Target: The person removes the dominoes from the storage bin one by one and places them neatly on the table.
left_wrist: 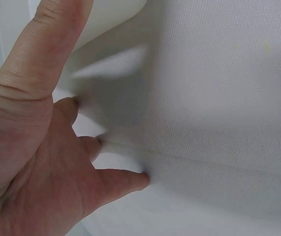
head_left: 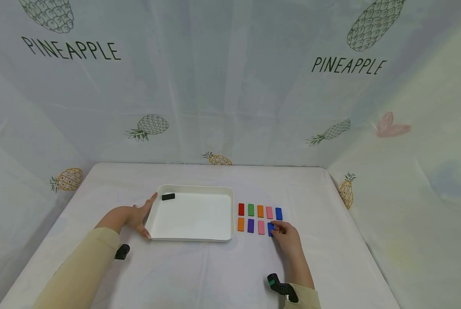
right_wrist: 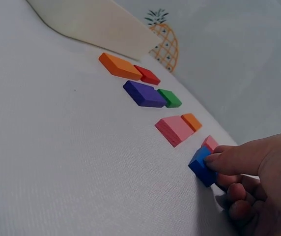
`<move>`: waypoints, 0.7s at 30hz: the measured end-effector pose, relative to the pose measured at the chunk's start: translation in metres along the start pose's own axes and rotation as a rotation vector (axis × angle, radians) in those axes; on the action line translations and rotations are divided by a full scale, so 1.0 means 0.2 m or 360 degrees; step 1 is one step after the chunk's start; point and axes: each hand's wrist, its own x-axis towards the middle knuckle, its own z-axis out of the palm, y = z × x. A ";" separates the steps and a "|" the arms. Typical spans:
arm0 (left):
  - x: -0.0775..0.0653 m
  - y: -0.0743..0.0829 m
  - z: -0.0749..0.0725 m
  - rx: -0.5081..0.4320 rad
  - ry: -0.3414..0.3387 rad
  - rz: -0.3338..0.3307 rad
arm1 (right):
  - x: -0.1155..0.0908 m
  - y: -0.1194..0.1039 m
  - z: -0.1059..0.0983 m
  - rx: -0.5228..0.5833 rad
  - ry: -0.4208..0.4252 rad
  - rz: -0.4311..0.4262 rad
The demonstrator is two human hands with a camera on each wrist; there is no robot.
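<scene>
A white rectangular tray [head_left: 192,240] lies on the table with one black block [head_left: 168,197] at its far left corner. My left hand [head_left: 137,219] spreads along the tray's left side, thumb at the near corner and a fingertip by the far one. Right of the tray, flat coloured blocks form two rows. At the right end of the near row, my right hand [head_left: 288,239] pinches a blue block [right_wrist: 201,166] between thumb and fingers. Beside it is a pink block [head_left: 261,227]; behind it, another blue block [head_left: 278,213].
The near row also has a purple block [head_left: 250,225] and an orange block [head_left: 241,224]. Red [head_left: 241,209], green [head_left: 251,210], orange [head_left: 260,211] and pink [head_left: 269,212] blocks stand in the far row. A pineapple-printed curtain [head_left: 215,98] hangs behind the table.
</scene>
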 end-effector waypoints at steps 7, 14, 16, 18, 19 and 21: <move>-0.01 0.00 0.00 -0.0008 -0.0001 0.0012 | 0.00 0.00 0.00 -0.0017 -0.0017 -0.0011; -0.02 0.01 0.00 0.0000 0.0009 0.0021 | 0.00 0.00 0.00 -0.0016 0.0003 -0.0016; -0.02 0.01 -0.01 0.0002 0.0008 0.0026 | 0.00 0.00 0.00 -0.0025 -0.0002 -0.0018; -0.01 0.01 -0.01 0.0014 0.0006 0.0026 | 0.00 0.00 -0.01 -0.0023 -0.0008 -0.0016; -0.01 0.00 -0.01 0.0021 0.0003 0.0022 | 0.00 0.00 -0.01 -0.0019 -0.0011 -0.0005; -0.01 0.00 0.00 0.0027 0.0000 0.0026 | 0.00 -0.01 -0.01 -0.0011 -0.0018 -0.0005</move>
